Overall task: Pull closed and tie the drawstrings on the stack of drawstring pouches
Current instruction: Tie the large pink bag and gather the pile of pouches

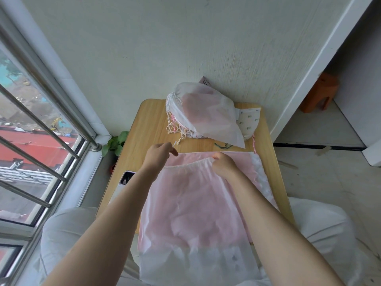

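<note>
A translucent white drawstring pouch (191, 205) lies on top of a stack of pink and white pouches on the wooden table (148, 118). Its gathered mouth (191, 164) faces away from me. My left hand (158, 153) pinches the white drawstring end (174, 143) at the mouth's left side, held out to the left. My right hand (223, 163) grips the gathered hem at the mouth's right end. At the table's far side sits a closed, tied white pouch (206, 112) on top of other tied pouches with cords hanging off their left side.
A phone (126, 179) lies at the table's left edge under my left forearm. A window with metal bars (41, 124) is to the left, a small plant (116, 143) beside the table. A wall stands behind. An orange stool (318, 92) is at the right.
</note>
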### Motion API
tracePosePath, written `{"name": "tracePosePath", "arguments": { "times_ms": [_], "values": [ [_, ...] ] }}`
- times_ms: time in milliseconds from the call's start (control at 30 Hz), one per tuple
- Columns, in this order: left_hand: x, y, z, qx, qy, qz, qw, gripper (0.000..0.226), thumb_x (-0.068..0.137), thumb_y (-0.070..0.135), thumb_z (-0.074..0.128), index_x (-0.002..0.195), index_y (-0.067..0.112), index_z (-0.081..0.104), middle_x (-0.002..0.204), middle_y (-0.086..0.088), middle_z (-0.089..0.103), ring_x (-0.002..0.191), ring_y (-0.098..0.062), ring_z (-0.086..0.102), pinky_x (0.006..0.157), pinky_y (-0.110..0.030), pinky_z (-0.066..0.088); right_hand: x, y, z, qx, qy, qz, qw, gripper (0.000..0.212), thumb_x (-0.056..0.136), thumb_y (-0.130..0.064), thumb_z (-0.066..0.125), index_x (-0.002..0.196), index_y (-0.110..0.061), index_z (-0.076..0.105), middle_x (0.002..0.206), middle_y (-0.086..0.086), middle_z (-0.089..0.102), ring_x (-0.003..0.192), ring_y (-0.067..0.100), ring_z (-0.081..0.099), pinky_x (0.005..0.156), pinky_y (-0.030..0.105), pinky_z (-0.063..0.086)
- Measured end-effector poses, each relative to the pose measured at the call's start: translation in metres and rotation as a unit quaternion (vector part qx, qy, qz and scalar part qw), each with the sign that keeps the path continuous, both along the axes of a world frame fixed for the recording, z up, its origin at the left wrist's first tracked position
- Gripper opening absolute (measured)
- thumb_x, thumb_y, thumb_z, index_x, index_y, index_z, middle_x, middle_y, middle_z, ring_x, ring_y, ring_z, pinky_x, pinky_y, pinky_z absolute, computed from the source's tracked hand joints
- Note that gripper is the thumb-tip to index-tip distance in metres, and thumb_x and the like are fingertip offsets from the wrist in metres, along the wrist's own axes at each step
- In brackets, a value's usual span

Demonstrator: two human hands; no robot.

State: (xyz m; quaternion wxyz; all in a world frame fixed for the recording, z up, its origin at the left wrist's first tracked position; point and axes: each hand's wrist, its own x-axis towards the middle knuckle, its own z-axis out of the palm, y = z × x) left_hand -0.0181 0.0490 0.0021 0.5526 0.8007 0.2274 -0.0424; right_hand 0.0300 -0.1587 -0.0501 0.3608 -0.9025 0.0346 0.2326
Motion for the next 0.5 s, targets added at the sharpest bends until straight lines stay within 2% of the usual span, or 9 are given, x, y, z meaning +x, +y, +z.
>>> {"name": "tracePosePath", "arguments": {
  "times_ms": [67, 100, 133, 167, 233, 300, 400, 500],
  "values": [
    [-0.001, -0.001, -0.002, -0.011, 0.006, -0.001, 1.0, 0.036, 0.085, 0.028, 0.046, 0.06, 0.014, 0.066, 0.066, -0.002, 0.047, 0.065, -0.02, 0.042, 0.055, -0.03, 0.033, 0.001, 0.001, -0.002, -0.007, 0.012, 0.002, 1.0, 0.037, 0.093, -0.01, 0.039, 0.125, -0.016, 0.057, 0.121, 0.006, 0.058, 0.106, 0.024, 0.057, 0.077, 0.027, 0.043],
    [0.0, -0.001, -0.002, -0.009, 0.007, 0.001, 1.0, 0.04, 0.088, 0.034, 0.046, 0.061, 0.012, 0.065, 0.065, 0.0, 0.046, 0.062, -0.017, 0.041, 0.055, -0.03, 0.032, 0.002, 0.001, -0.003, -0.023, 0.009, 0.007, 1.0, 0.025, 0.092, -0.009, 0.04, 0.104, -0.018, 0.06, 0.102, 0.003, 0.058, 0.09, 0.021, 0.057, 0.068, 0.027, 0.041],
    [0.0, -0.002, -0.003, -0.003, 0.007, 0.003, 1.0, 0.044, 0.091, 0.039, 0.046, 0.064, 0.01, 0.065, 0.065, 0.0, 0.047, 0.061, -0.016, 0.041, 0.055, -0.03, 0.032, 0.003, 0.001, -0.004, -0.037, 0.005, 0.008, 0.999, 0.019, 0.09, -0.009, 0.04, 0.082, -0.022, 0.051, 0.084, 0.0, 0.051, 0.076, 0.018, 0.051, 0.061, 0.027, 0.037],
    [0.001, -0.002, -0.004, 0.009, 0.004, 0.004, 1.0, 0.046, 0.093, 0.041, 0.046, 0.067, 0.008, 0.065, 0.065, 0.0, 0.048, 0.06, -0.016, 0.042, 0.056, -0.03, 0.033, 0.006, 0.0, -0.005, -0.043, 0.002, 0.006, 0.999, 0.022, 0.09, -0.009, 0.041, 0.073, -0.022, 0.042, 0.075, -0.003, 0.044, 0.071, 0.018, 0.048, 0.059, 0.027, 0.035],
    [0.002, -0.003, -0.006, 0.044, -0.006, -0.008, 0.999, 0.04, 0.095, 0.038, 0.049, 0.07, 0.009, 0.062, 0.062, 0.0, 0.046, 0.058, -0.016, 0.04, 0.056, -0.028, 0.031, 0.007, -0.001, -0.002, -0.048, -0.005, 0.005, 0.999, 0.012, 0.09, -0.013, 0.045, 0.08, -0.019, 0.048, 0.078, -0.001, 0.049, 0.08, 0.023, 0.053, 0.064, 0.027, 0.038],
    [0.003, -0.003, -0.01, 0.079, -0.004, -0.025, 0.997, 0.034, 0.095, 0.034, 0.052, 0.076, 0.009, 0.062, 0.059, 0.002, 0.044, 0.054, -0.015, 0.038, 0.053, -0.026, 0.03, 0.008, -0.007, 0.001, -0.032, -0.017, -0.008, 0.999, 0.008, 0.089, -0.016, 0.048, 0.092, -0.019, 0.054, 0.082, 0.0, 0.054, 0.079, 0.022, 0.055, 0.062, 0.026, 0.038],
    [0.004, 0.001, -0.016, 0.1, -0.002, -0.026, 0.995, 0.031, 0.095, 0.035, 0.055, 0.084, 0.007, 0.064, 0.065, 0.001, 0.051, 0.058, -0.014, 0.044, 0.054, -0.026, 0.035, 0.008, -0.022, 0.014, -0.003, -0.001, -0.014, 1.0, 0.016, 0.087, -0.017, 0.048, 0.072, -0.022, 0.046, 0.064, -0.005, 0.044, 0.058, 0.014, 0.044, 0.052, 0.024, 0.033],
    [0.003, 0.014, -0.018, 0.083, -0.016, 0.025, 0.996, 0.028, 0.094, 0.033, 0.056, 0.083, 0.007, 0.062, 0.068, -0.003, 0.056, 0.06, -0.017, 0.049, 0.058, -0.028, 0.04, 0.012, -0.038, 0.027, 0.051, 0.034, -0.031, 0.998, 0.016, 0.085, -0.023, 0.051, 0.071, -0.017, 0.047, 0.067, 0.0, 0.047, 0.063, 0.02, 0.048, 0.062, 0.027, 0.038]
  ]
}}
